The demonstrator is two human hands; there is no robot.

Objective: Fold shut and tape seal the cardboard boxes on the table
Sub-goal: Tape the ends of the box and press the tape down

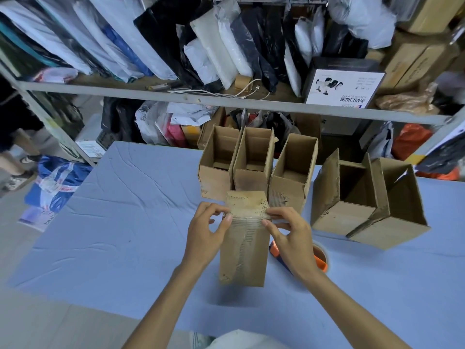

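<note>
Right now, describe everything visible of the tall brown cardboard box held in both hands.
The tall brown cardboard box stands upright on the blue-covered table, close to the person. Its top flaps are folded shut. The corrugated card looks worn, with scuffed, torn patches. Clear tape runs down its near face and over the top edge. The left hand and right hand pinch that taped edge at either corner.

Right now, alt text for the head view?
The left hand and right hand pinch clear tape across the top of a closed cardboard box on a blue table. Five open boxes stand behind; a tape dispenser lies beside it.
</note>
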